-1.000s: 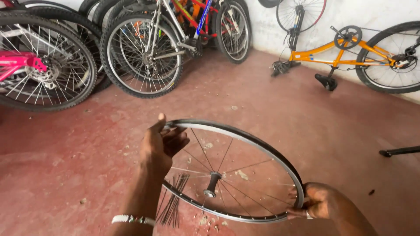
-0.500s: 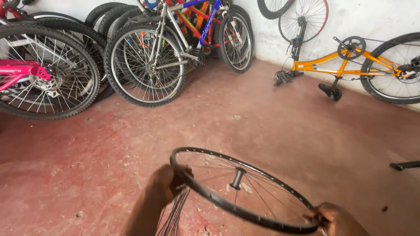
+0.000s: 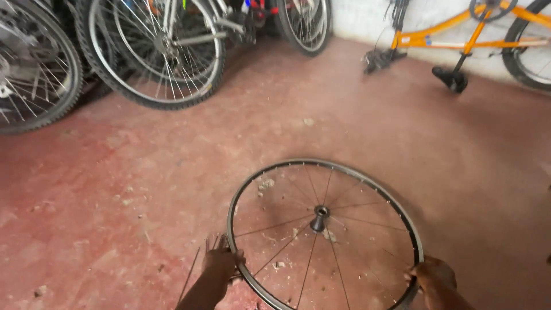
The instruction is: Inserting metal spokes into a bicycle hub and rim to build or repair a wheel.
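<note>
A bare wheel rim (image 3: 325,229) with thin spokes and a dark hub (image 3: 319,218) is held low over the red floor (image 3: 143,172), near its front edge. Loose spokes (image 3: 192,270) hang beside the left hand (image 3: 221,261), whose fingers are clamped on the rim's left side. The right hand (image 3: 433,275) grips the rim's right side, fingers wrapped round it. Parked bicycles (image 3: 155,51) line the floor's far-left edge; an orange bicycle (image 3: 459,34) leans at the far-right wall. Both forearms reach forward and down.
</note>
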